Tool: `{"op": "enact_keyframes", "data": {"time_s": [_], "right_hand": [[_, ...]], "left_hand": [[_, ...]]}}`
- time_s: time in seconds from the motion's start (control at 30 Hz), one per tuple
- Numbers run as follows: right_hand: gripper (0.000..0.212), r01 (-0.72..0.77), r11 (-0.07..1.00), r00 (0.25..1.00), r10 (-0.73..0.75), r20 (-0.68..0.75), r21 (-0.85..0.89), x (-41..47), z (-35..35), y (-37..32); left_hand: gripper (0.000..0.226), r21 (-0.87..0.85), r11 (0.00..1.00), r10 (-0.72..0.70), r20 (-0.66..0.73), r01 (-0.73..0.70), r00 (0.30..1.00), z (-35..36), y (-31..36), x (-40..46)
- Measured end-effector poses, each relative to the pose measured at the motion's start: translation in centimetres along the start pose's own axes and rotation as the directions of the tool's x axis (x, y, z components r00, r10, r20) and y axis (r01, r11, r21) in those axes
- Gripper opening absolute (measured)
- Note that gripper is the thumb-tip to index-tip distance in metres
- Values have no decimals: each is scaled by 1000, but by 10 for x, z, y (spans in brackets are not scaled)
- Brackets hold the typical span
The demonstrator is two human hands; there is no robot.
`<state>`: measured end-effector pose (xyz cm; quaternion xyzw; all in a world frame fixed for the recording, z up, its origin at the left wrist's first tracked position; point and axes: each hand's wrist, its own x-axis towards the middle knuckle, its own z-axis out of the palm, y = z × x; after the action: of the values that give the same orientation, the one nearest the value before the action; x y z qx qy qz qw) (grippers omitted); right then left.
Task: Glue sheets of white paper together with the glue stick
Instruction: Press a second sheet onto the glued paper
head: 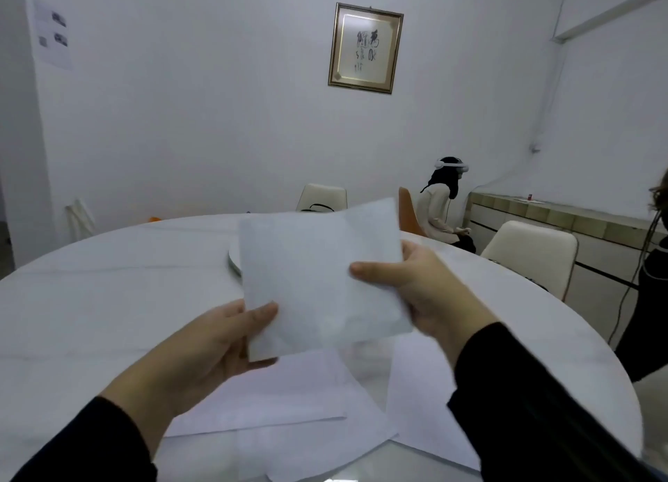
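I hold a white sheet of paper (318, 275) up above the table, and a second sheet's corner shows behind its top right. My left hand (213, 340) pinches the lower left corner with the thumb on the front. My right hand (415, 282) grips the right edge, thumb across the front. More white sheets (289, 402) lie spread on the table beneath my hands. No glue stick is in view.
A large round white table (108, 300) carries a round turntable (234, 261) partly hidden by the paper. Cream chairs (531, 250) stand at the far side and right. A person with a headset (442, 203) sits beyond; another person stands at the right edge.
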<state>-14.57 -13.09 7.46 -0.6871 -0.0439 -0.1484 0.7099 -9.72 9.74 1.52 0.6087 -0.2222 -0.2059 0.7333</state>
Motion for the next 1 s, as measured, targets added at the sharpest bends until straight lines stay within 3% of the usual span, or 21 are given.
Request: {"op": "enact_keyframes", "data": {"time_s": [0.07, 0.17, 0.23, 0.33, 0.4, 0.5, 0.73, 0.9, 1.0], "right_hand": [[31, -60, 998, 997, 60, -49, 19, 5, 14, 25], [21, -220, 973, 971, 225, -83, 62, 9, 23, 58], [21, -298, 953, 948, 301, -101, 46, 8, 23, 77], [18, -293, 953, 945, 277, -173, -74, 4, 25, 100], [15, -282, 944, 944, 242, -224, -173, 4, 27, 110], [20, -288, 908, 940, 207, -272, -304, 8, 25, 120], [26, -316, 836, 938, 205, -280, -448, 10, 20, 130], [46, -317, 796, 941, 197, -275, -516, 13, 19, 138], [33, -309, 779, 947, 203, -247, -545, 12, 19, 137]], "left_hand": [[44, 106, 994, -18, -157, 35, 987, -14, 3, -4], [4, 268, 955, -8, -403, 126, 915, -38, -2, -8], [6, 313, 932, -22, -455, 183, 890, -55, -10, -12], [23, 420, 870, -42, -457, 258, 888, -77, -28, -17], [32, 542, 787, 36, -516, 293, 856, -85, -38, -16], [22, 578, 748, 98, -584, 328, 806, -83, -44, -15], [18, 639, 686, 125, -573, 347, 810, -90, -54, -11], [21, 709, 608, 150, -544, 357, 826, -94, -58, -10], [21, 744, 563, 153, -522, 360, 839, -95, -58, -12]]}}
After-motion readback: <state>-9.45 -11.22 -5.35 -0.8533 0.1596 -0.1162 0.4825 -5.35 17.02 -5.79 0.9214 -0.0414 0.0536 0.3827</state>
